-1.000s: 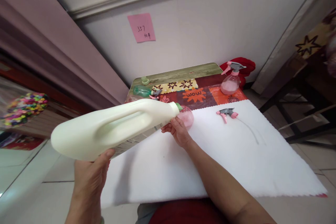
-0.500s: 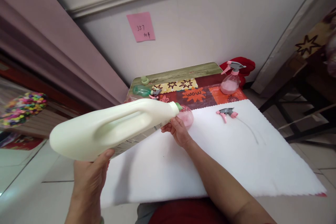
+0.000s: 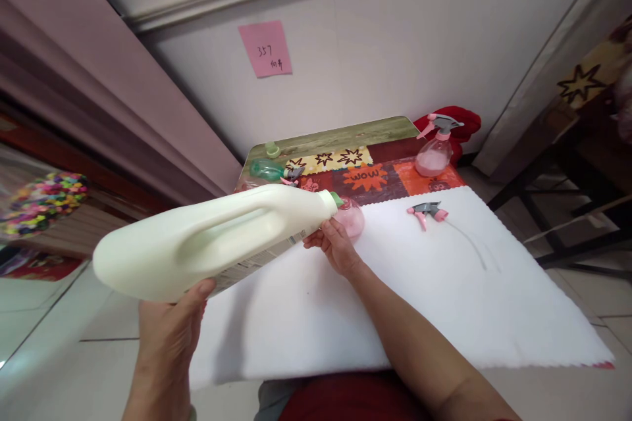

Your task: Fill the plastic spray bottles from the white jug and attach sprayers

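Place: indoor room, likely a home; which room, can't tell
Curtain (image 3: 99, 79): mauve, long folds, left side
Floor (image 3: 74, 371): pale tiles, dark joints
Wall (image 3: 370, 66): plain white, handwritten pink note (image 3: 266, 49) stuck on
Table (image 3: 336, 139): small, wood-look top, cartoonish "WOW" cover (image 3: 365, 176), white mat (image 3: 444, 316) over front
Right side: dark-legged furniture (image 3: 587, 191), star-print cloth (image 3: 580, 82)
Left side: multicoloured cluster (image 3: 54, 200), blurry

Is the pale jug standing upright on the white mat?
No, the left hand holds the pale jug up, tipped over on its side.
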Motion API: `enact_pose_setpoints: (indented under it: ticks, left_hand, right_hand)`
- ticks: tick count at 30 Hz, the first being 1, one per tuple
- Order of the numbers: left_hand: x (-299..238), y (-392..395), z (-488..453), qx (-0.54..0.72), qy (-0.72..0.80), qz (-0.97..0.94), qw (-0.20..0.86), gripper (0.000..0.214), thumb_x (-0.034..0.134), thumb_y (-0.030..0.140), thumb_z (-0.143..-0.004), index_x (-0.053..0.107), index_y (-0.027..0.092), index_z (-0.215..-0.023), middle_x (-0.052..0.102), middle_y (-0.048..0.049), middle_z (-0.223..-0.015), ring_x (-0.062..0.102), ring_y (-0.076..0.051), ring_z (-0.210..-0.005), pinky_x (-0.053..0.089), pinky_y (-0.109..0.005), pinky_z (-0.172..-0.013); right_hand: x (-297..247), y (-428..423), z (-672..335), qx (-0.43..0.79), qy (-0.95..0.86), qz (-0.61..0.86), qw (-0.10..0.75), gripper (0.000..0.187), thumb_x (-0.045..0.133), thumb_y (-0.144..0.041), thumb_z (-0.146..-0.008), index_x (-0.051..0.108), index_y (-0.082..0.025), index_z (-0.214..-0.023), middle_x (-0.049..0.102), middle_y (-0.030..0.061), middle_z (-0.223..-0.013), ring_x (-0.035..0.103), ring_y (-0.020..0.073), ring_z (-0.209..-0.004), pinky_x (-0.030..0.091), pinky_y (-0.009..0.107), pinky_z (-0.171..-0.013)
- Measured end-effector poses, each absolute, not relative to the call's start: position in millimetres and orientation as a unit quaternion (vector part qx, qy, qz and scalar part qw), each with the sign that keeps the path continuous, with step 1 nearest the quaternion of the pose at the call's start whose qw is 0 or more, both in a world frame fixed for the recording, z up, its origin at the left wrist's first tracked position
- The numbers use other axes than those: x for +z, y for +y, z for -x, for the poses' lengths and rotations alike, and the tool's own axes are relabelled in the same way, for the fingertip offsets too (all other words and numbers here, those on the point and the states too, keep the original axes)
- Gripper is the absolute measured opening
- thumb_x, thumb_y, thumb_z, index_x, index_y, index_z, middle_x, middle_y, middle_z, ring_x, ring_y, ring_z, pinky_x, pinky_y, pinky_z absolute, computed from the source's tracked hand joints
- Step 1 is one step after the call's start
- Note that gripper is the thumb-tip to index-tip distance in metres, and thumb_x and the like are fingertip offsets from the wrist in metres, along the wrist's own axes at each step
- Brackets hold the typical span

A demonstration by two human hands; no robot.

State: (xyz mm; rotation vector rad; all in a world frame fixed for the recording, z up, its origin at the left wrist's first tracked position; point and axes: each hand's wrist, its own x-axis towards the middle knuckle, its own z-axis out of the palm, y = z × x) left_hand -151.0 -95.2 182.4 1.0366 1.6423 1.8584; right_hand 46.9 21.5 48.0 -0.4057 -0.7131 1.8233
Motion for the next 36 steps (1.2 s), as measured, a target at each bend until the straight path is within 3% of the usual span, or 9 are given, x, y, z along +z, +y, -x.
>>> enact_pose_setpoints:
  ticks: [3,8,16,21,36]
  left_hand:
    - [181.2,-95.5,151.7,0.685,0.573,-0.379,0.245,0.058,0.095,0.021,-0.052,0.077,0.018,-0.107,0.077,-0.0023,-0.091,0.07,-0.016,-0.078,0.061,-0.025,-0.077]
    - [180.3,-96.5,153.0,0.687,0.571,-0.373,0.25,0.061,0.096,0.022,-0.051,0.077,0.018,-0.109,0.079,-0.0043,-0.099,0.073,-0.02,-0.092,0.061,-0.027,-0.084]
    - [181.2,-96.7,152.9,0.689,0.564,-0.379,0.252,0.06,0.095,0.02,-0.052,0.077,0.017,-0.11,0.079,-0.0062,-0.104,0.074,-0.022,-0.095,0.061,-0.029,-0.086]
    - [179.2,-96.1,153.0,0.688,0.569,-0.375,0.248,0.059,0.095,0.019,-0.053,0.077,0.017,-0.109,0.079,-0.0045,-0.097,0.073,-0.018,-0.084,0.061,-0.024,-0.078]
    - [182.6,-96.0,151.7,0.679,0.586,-0.369,0.244,0.062,0.096,0.022,-0.051,0.076,0.017,-0.111,0.079,-0.0065,-0.104,0.073,-0.023,-0.096,0.061,-0.029,-0.084]
  right_hand:
    - [47.5,21.9,-47.2,0.766,-0.303,0.169,0.541,0.051,0.079,-0.065,-0.077,0.068,-0.019,-0.094,0.075,0.003,-0.076,0.072,0.0175,-0.07,0.061,0.033,-0.069]
    - [47.5,22.0,-46.9,0.766,-0.303,0.169,0.542,0.052,0.079,-0.065,-0.077,0.068,-0.018,-0.097,0.075,0.0034,-0.076,0.072,0.0177,-0.07,0.061,0.032,-0.068]
    - [48.3,21.5,-46.9,0.763,-0.307,0.173,0.541,0.052,0.079,-0.066,-0.077,0.069,-0.018,-0.096,0.076,0.0037,-0.076,0.072,0.0177,-0.071,0.061,0.033,-0.068]
    - [50.0,20.5,-47.6,0.768,-0.298,0.174,0.54,0.053,0.08,-0.066,-0.075,0.069,-0.018,-0.095,0.076,0.0036,-0.076,0.072,0.0176,-0.07,0.061,0.032,-0.068]
    - [48.9,20.7,-46.8,0.765,-0.302,0.175,0.541,0.053,0.079,-0.066,-0.076,0.069,-0.018,-0.096,0.075,0.0038,-0.076,0.071,0.018,-0.07,0.061,0.033,-0.068]
